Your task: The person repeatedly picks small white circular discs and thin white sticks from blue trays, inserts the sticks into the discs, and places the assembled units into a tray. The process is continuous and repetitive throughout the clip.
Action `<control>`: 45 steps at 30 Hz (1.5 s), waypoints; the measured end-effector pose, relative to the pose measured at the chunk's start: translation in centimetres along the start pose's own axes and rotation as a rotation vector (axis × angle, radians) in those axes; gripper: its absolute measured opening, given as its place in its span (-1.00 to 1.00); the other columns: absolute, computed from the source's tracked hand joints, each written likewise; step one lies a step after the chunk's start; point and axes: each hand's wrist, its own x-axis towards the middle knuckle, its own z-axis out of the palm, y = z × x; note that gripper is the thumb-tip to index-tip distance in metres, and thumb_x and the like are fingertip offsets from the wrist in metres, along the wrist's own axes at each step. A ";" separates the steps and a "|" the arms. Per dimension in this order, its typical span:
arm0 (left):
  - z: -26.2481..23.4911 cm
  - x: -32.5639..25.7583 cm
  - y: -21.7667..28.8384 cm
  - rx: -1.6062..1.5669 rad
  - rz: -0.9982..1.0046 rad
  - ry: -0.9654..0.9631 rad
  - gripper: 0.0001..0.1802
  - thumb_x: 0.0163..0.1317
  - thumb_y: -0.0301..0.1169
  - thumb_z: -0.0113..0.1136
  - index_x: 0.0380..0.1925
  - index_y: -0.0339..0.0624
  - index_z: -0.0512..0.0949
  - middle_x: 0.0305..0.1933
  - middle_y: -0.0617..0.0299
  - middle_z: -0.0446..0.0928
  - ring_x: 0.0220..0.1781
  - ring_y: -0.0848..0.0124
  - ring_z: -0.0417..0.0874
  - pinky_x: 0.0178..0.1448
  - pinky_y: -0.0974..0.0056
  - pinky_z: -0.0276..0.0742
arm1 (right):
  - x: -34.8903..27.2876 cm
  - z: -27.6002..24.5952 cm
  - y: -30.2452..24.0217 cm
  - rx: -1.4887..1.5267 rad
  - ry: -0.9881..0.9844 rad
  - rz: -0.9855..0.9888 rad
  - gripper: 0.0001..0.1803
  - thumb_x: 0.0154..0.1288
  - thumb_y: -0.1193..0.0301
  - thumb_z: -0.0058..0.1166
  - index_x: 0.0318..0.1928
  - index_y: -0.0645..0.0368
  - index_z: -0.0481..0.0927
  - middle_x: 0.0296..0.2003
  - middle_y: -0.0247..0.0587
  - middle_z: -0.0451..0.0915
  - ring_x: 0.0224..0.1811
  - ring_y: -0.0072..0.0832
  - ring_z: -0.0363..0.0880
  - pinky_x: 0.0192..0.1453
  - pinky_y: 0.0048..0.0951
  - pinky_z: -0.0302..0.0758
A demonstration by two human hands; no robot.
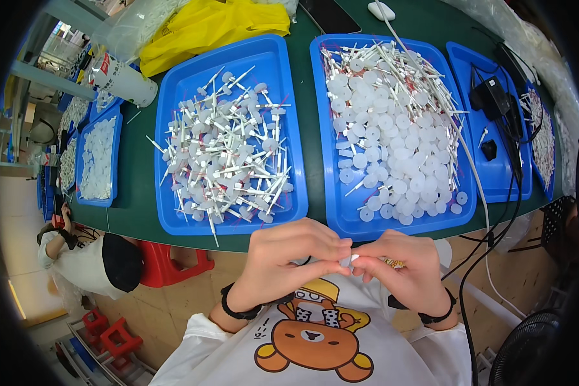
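My left hand and my right hand meet close to my chest, just past the table's near edge. Between the fingertips of my left hand is a small translucent white disc, mostly hidden. My right thumb and fingers pinch a small white stick against it; only its end shows. Ahead to the left, a blue tray holds a heap of white sticks fitted with discs and thin red wires. The blue tray on the right carries loose translucent discs and a pile of thin white sticks.
A yellow plastic bag, a white cup and a dark phone lie around the trays. Black cables and an adapter fill another blue tray. A white cord crosses the right tray. A person sits far left.
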 end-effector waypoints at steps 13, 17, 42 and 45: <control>1.1 0.2 0.2 -0.027 -0.028 0.064 -0.68 -0.14 -0.66 0.55 -0.31 -0.36 0.69 -0.26 0.03 0.70 -0.17 0.23 0.75 -0.05 0.20 0.67 | 0.1 -1.0 -0.5 -0.191 0.106 -0.096 -0.80 0.16 0.50 0.35 -0.19 0.25 0.70 -0.34 -0.23 0.70 -0.40 -0.43 0.61 -0.21 -0.43 0.46; 0.9 0.1 0.1 -0.063 -0.060 0.108 -0.67 -0.16 -0.67 0.56 -0.31 -0.35 0.68 -0.24 0.00 0.69 -0.14 0.22 0.75 -0.03 0.18 0.67 | -0.2 -1.5 0.1 -0.414 0.147 -0.346 -0.75 0.07 0.52 0.40 -0.19 0.21 0.70 -0.39 -0.26 0.67 -0.46 -0.37 0.54 -0.26 -0.39 0.37; 0.6 0.0 0.5 -0.143 -0.105 0.063 -0.62 -0.12 -0.50 0.60 -0.23 -0.24 0.69 -0.17 0.13 0.70 -0.15 0.32 0.70 -0.11 0.30 0.61 | 0.1 -0.2 1.9 -0.254 0.233 -0.399 -0.76 0.01 0.56 0.41 -0.24 0.22 0.72 -0.46 -0.25 0.62 -0.46 -0.38 0.52 -0.32 -0.40 0.36; 0.1 0.1 0.8 -0.039 -0.057 0.021 -0.58 -0.15 -0.57 0.61 -0.22 -0.29 0.68 -0.17 0.09 0.66 -0.15 0.34 0.67 -0.11 0.31 0.60 | 0.4 0.2 2.4 -0.262 0.221 -0.403 -0.79 0.04 0.54 0.40 -0.25 0.21 0.72 -0.42 -0.26 0.63 -0.42 -0.36 0.53 -0.27 -0.40 0.37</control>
